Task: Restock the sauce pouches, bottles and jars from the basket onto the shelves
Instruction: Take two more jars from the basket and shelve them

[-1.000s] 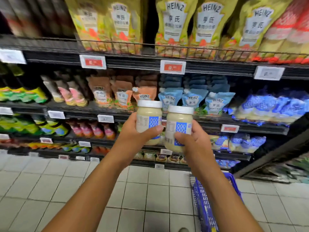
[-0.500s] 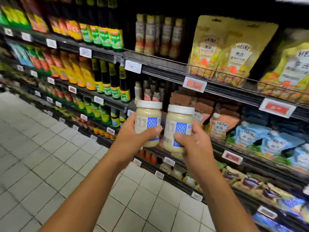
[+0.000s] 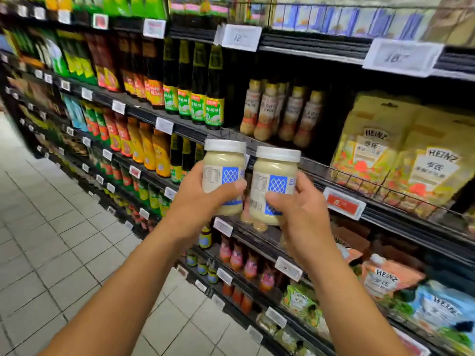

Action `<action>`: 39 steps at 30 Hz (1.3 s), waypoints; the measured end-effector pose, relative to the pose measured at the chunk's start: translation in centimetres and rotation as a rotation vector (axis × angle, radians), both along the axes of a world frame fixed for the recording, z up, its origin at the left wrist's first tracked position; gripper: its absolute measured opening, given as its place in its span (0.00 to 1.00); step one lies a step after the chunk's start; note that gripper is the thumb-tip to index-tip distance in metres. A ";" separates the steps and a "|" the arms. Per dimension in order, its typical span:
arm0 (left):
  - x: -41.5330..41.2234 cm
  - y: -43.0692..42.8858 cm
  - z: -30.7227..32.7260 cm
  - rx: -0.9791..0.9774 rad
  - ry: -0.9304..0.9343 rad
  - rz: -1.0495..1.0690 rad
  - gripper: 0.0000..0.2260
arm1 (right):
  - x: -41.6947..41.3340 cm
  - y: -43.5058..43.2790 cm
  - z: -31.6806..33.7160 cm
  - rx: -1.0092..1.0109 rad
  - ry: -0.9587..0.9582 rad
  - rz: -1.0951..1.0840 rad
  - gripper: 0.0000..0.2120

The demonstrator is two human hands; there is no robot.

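1. Holds the left jar [image 3: 223, 176] in the left hand [image 3: 198, 204], with the thumb lying across the blue label and the fingers curled round the back.
2. Holds the right jar [image 3: 273, 183] in the right hand [image 3: 302, 217] the same way, with the thumb on the front next to the bar code.
3. Both hands tight on their jars, close together but not touching.
4. Both jars upright, just beside each other, with a thin gap between them.
5. White lid on each jar, pale cream inside.
6. Both jars up in the air in front of the shelves [image 3: 401, 222], not standing on any shelf.
7. Behind the jars and a bit higher, on a shelf: a row of tan bottles [image 3: 288, 111].
8. Left of those, on the same shelf: tall dark bottles [image 3: 196, 83] with green labels.
9. To the right, behind a wire rail: big yellow pouches [image 3: 401, 155].
10. Under the pouches, on the shelf edge: a red tag [image 3: 344, 203].
11. Lower down on the right: an orange pouch [image 3: 388, 278] and a blue pouch [image 3: 442, 312].
12. On the left, below the arms: a pale tiled floor [image 3: 51, 227].
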State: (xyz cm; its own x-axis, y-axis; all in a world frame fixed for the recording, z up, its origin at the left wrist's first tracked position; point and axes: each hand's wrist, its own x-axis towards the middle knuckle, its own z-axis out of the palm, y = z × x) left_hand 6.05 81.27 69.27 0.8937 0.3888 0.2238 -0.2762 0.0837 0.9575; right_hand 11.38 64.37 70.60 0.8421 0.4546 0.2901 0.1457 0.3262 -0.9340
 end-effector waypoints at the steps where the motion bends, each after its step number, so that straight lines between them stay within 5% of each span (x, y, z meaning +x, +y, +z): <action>1: 1.1 0.6 0.8 0.010 -0.021 0.004 0.26 | 1.1 0.6 0.9 0.002 -0.014 0.003 0.27; 14: 12.5 6.3 12.1 0.101 -0.259 -0.012 0.25 | 12.3 5.7 11.9 0.085 -0.293 -0.134 0.25; 19: 15.6 8.1 17.0 0.094 -0.354 -0.109 0.25 | 14.5 6.5 16.5 0.083 -0.391 -0.184 0.16; 26: 19.8 10.9 23.2 0.154 -0.455 -0.323 0.25 | 17.0 7.8 21.8 0.066 -0.502 -0.374 0.24; 39: 29.4 13.7 30.1 0.434 -0.400 -0.638 0.21 | 20.7 9.3 28.4 -0.147 -0.476 -0.669 0.24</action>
